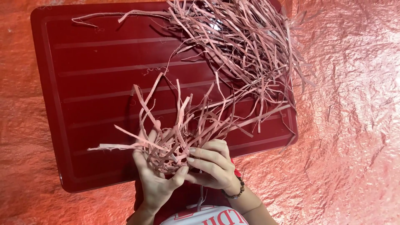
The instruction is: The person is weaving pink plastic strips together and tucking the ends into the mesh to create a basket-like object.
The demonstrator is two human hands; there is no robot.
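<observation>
tray: a dark red, rounded-rectangle plastic tray [96, 96] with raised ribs running along its length lies flat, reaching up and away from both hands; its near edge passes just under the fingers.
tray contents: a big loose heap of pink strips [246, 46], thin and tangled, fills the far corner, up and to the right of the hands; some ends spill past the tray's right rim onto the sheet. the part of the tray up and to the left of the hands is bare ribbed plastic.
held bundle: a smaller bunch of strips [175, 137] sits between the two hands, fanning upward and to the left over the tray, with a few long ends trailing back into the heap.
left hand [156, 177]: palm up beneath the bunch, thumb curled in over it, so this grip is closed on the bunch of strips.
right hand [210, 164]: fingers bent and pressed onto the same bunch from the right, touching the left thumb; this grip is closed on it too. a beaded bracelet [236, 191] circles the wrist.
surface: a crinkled, shiny orange-red sheet [354, 125] lies under the tray and spreads out on every side of the hands.
below the hands: red cloth and a white garment edge of the person.
</observation>
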